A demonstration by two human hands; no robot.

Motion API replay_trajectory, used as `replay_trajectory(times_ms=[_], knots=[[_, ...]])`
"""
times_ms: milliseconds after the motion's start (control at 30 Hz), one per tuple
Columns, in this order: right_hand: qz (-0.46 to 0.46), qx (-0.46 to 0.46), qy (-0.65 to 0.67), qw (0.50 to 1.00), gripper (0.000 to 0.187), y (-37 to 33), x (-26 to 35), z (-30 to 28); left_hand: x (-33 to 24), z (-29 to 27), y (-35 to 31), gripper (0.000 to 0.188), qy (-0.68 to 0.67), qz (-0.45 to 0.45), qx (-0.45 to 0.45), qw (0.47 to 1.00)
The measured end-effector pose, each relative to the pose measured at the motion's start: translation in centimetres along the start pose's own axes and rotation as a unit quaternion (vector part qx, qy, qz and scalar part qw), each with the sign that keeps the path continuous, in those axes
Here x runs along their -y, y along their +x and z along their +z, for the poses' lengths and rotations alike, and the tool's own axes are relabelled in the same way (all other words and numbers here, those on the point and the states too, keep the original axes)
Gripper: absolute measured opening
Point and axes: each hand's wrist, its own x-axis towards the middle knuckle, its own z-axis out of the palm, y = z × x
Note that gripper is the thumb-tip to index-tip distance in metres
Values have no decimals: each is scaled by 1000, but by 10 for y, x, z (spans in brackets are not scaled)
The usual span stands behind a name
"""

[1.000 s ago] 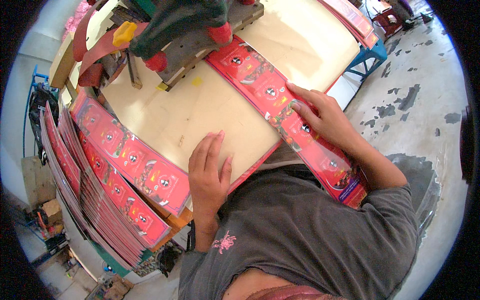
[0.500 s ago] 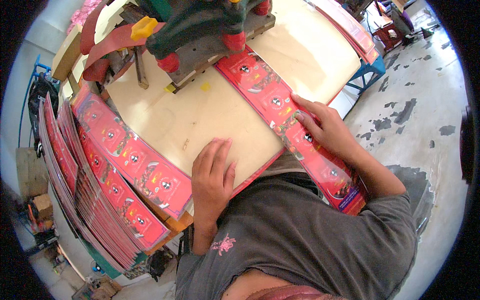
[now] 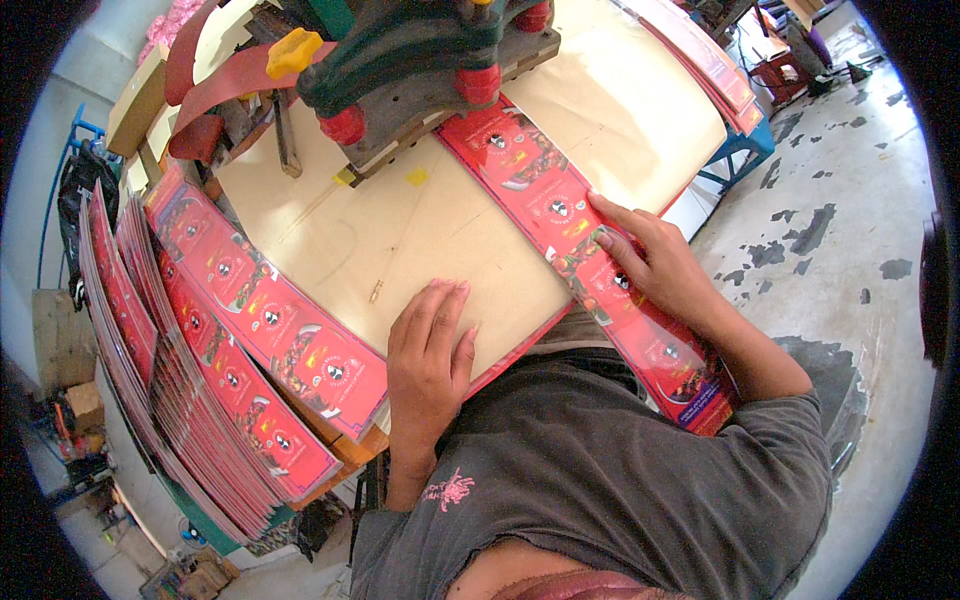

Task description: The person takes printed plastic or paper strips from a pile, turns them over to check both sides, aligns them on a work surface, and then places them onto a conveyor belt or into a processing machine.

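Note:
A long red printed strip [image 3: 560, 208] of glossy packaging runs diagonally over the cream board [image 3: 330, 245]. Its far end reaches the dark green machine head [image 3: 405, 65], and its near end hangs over the board's front edge by my right side. My right hand [image 3: 655, 255] has hold of the strip's right edge, thumb on the printed face and index finger stretched along the edge; the other fingers are partly hidden. Flat on the board near its front edge lies my left hand [image 3: 428, 335], fingers stretched out and holding nothing.
Left of the board, several red printed strips [image 3: 285, 435] stand fanned in a stack, with another strip [image 3: 270, 315] lying along the board. A curved red band [image 3: 225, 95] and yellow knob [image 3: 294, 55] flank the machine. More printed sheets [image 3: 705, 70] lie at the far right.
Both hands and the strip keep nearly the same places. The whole view has shifted very slightly.

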Motion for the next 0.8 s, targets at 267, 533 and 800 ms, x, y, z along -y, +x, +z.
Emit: replay_trajectory(times_ms=[267,533,800], knots=[[-10,3,-16,1000,49,1,-2,0,1,0,-2,50,-3,4,-3,1000],[-5,3,-24,1000,48,1,-1,-1,0,0,-1,49,-4,1,-1,1000],[-17,-4,-25,1000,49,1,0,1,1,-1,-2,48,-4,-1,-6,1000]])
